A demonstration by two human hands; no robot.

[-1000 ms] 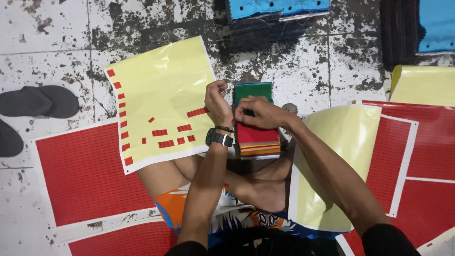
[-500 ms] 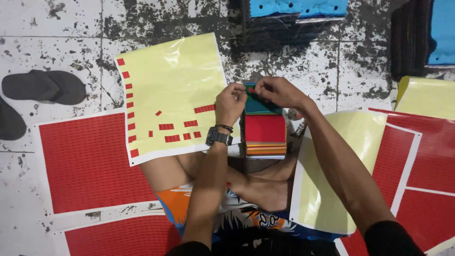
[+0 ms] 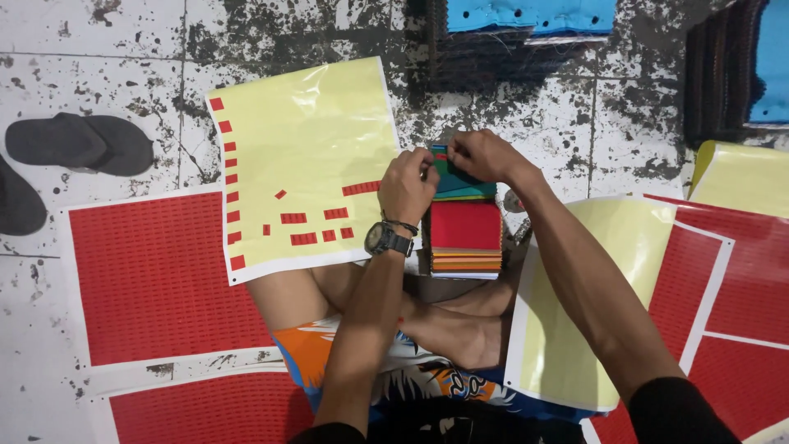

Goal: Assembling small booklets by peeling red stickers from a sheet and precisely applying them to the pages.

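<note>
While I sit cross-legged on the speckled floor [image 3: 99, 41], my left hand [image 3: 408, 187] and right hand [image 3: 481, 156] pinch closed on the green top piece of a stacked pile of coloured fabric swatches [image 3: 465, 234], beside a yellow backing sheet with red stickers [image 3: 304, 173].

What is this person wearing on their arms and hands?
Both forearms are bare, with black sleeves showing only near the bottom edge. The left wrist carries a dark watch and a thin dark bracelet just above it. The right hand wears nothing visible; no gloves.

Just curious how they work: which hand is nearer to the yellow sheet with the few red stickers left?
Left. The left hand lies at the yellow sheet's right edge; the right hand sits farther right, over the swatch stack.
</note>
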